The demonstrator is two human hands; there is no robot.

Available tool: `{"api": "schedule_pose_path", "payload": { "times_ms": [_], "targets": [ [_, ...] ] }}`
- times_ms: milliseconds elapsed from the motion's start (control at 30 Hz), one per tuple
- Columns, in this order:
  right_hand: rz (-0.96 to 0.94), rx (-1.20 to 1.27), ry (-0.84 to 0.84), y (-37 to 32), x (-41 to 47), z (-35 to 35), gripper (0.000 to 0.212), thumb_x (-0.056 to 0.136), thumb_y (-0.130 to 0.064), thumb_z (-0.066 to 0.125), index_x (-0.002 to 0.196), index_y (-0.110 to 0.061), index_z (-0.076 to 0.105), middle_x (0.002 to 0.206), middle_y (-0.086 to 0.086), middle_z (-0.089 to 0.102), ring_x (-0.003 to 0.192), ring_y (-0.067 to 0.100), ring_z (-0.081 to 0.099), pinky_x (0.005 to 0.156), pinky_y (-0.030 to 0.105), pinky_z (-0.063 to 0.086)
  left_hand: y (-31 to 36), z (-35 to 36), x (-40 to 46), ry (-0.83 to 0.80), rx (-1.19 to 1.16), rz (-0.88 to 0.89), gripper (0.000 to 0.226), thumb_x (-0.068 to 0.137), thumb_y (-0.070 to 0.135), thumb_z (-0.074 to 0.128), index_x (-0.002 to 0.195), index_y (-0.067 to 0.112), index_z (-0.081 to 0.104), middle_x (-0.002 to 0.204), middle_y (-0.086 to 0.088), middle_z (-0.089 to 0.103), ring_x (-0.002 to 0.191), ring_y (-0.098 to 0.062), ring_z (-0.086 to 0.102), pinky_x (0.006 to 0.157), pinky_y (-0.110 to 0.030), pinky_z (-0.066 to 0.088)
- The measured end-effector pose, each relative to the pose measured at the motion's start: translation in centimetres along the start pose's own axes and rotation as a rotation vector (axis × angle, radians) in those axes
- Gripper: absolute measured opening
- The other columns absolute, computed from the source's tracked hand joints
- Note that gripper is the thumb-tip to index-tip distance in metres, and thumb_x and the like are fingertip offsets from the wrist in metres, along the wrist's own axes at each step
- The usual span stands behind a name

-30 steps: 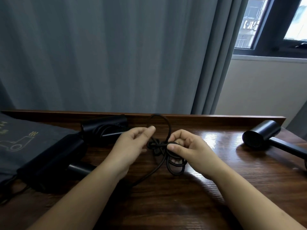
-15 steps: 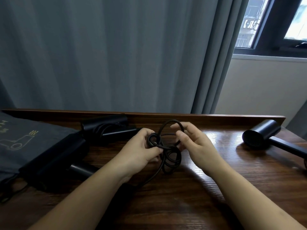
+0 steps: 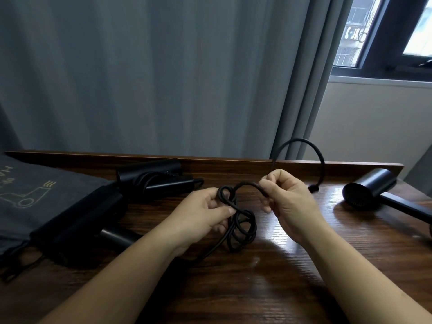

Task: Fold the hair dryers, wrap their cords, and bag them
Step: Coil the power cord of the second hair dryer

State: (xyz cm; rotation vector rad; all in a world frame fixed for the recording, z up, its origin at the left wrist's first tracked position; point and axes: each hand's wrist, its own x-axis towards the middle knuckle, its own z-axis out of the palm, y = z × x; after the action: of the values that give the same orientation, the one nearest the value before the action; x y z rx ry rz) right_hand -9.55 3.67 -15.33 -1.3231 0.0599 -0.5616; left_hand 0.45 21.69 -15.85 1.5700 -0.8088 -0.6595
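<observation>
A black cord (image 3: 242,224) is bundled in loops above the wooden table (image 3: 257,277). My left hand (image 3: 203,211) pinches the bundle where it is tied. My right hand (image 3: 289,195) grips the cord's free end, which arcs up over the hand and ends in a plug behind it. The cord leads down left to a black hair dryer (image 3: 117,235) lying by my left forearm. A folded dryer (image 3: 154,177) with wrapped cord lies at the back. Another dryer (image 3: 374,188), handle out, lies at the right. A grey drawstring bag (image 3: 30,202) is at the left.
A raised wooden ledge (image 3: 210,160) runs along the table's far edge, with grey curtains (image 3: 163,78) behind it. A window (image 3: 385,31) is at the upper right. A second dark pouch (image 3: 88,211) lies beside the grey bag.
My right hand has pulled the free end out to the right and up, drawing the loop larger. My left hand stays on the bundle.
</observation>
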Motion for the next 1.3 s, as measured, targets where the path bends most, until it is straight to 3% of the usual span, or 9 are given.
{"api": "schedule_pose_path", "payload": {
  "times_ms": [200,300,467,667,833,933,1033,1133,1300],
  "targets": [
    [0.022,0.141,-0.022,-0.2,-0.1,-0.2,0.065,0.051,-0.038,0.099,0.093,-0.017,0.054,0.081,-0.003,0.056,0.068,0.013,0.058,0.058,0.023,0.051,0.1,0.1,-0.1,-0.013,0.07,0.015,0.023,0.095,0.008,0.064,0.116,0.016,0.069,0.106,-0.022,0.071,0.072,-0.018,0.062,0.067,-0.033,0.052],
    [-0.001,-0.048,-0.021,-0.1,0.0,-0.7,0.048,0.065,-0.021,0.091,0.094,-0.018,0.053,0.081,0.0,0.048,0.07,0.014,0.047,0.062,0.024,0.046,0.0,-0.1,-0.2,-0.004,0.128,0.024,0.021,0.095,0.011,0.064,0.113,0.02,0.07,0.103,-0.014,0.074,0.074,-0.032,0.064,0.068,-0.038,0.052],
    [0.011,-0.267,-0.067,0.2,-0.1,-1.2,0.034,0.076,-0.014,0.082,0.095,-0.022,0.055,0.083,0.005,0.048,0.073,0.015,0.045,0.076,0.033,0.042,0.2,-0.2,-0.5,-0.024,0.173,0.057,0.027,0.092,0.012,0.069,0.113,0.029,0.072,0.109,0.006,0.075,0.102,-0.015,0.07,0.097,-0.035,0.053],
    [0.148,-0.416,-0.253,1.7,-0.3,-0.2,0.035,0.07,-0.021,0.082,0.088,-0.032,0.054,0.088,0.013,0.057,0.082,0.026,0.053,0.077,0.047,0.045,0.4,-0.1,-0.6,-0.105,0.325,0.135,0.034,0.093,0.017,0.068,0.122,0.036,0.068,0.108,0.003,0.075,0.094,-0.017,0.071,0.091,-0.038,0.057],
    [0.188,-0.024,-0.161,1.1,0.0,-0.4,0.042,0.072,-0.004,0.078,0.102,-0.014,0.05,0.092,0.007,0.064,0.083,0.022,0.062,0.075,0.032,0.052,1.1,0.1,-0.6,0.019,0.15,0.129,0.03,0.098,0.015,0.062,0.122,0.03,0.071,0.087,0.021,0.074,0.07,0.008,0.064,0.062,-0.009,0.043],
    [0.352,0.09,-0.188,0.4,-0.1,0.0,0.031,0.085,-0.033,0.073,0.104,-0.015,0.058,0.1,0.011,0.068,0.083,0.021,0.066,0.078,0.037,0.053,1.0,-0.2,-0.5,0.149,0.181,0.114,0.019,0.099,0.022,0.061,0.112,0.028,0.075,0.065,0.024,0.066,0.047,0.007,0.053,0.052,-0.011,0.038],
    [0.417,-0.217,-0.224,0.8,-0.5,0.5,0.04,0.092,-0.043,0.062,0.119,-0.013,0.06,0.103,0.004,0.075,0.086,0.022,0.07,0.078,0.04,0.056,1.1,-0.2,-0.6,0.198,0.315,0.139,0.015,0.101,0.027,0.058,0.096,0.031,0.072,0.053,0.027,0.057,0.047,0.01,0.053,0.051,-0.015,0.035],
    [0.321,-0.465,-0.153,1.4,-0.6,0.7,0.032,0.088,-0.04,0.073,0.116,-0.024,0.065,0.095,0.003,0.075,0.088,0.026,0.074,0.078,0.042,0.058,1.2,-0.4,-0.8,0.198,0.502,0.184,0.016,0.1,0.034,0.058,0.087,0.038,0.068,0.07,0.017,0.067,0.065,0.001,0.061,0.062,-0.025,0.048],
    [0.343,-0.351,-0.141,1.1,-0.5,1.0,0.028,0.103,0.0,0.04,0.112,-0.01,0.065,0.091,0.014,0.076,0.079,0.023,0.073,0.066,0.03,0.059,1.4,-0.8,-0.8,0.132,0.459,0.221,0.019,0.101,0.028,0.056,0.089,0.03,0.071,0.083,0.011,0.074,0.081,-0.007,0.066,0.088,-0.044,0.054]
  ]
}}
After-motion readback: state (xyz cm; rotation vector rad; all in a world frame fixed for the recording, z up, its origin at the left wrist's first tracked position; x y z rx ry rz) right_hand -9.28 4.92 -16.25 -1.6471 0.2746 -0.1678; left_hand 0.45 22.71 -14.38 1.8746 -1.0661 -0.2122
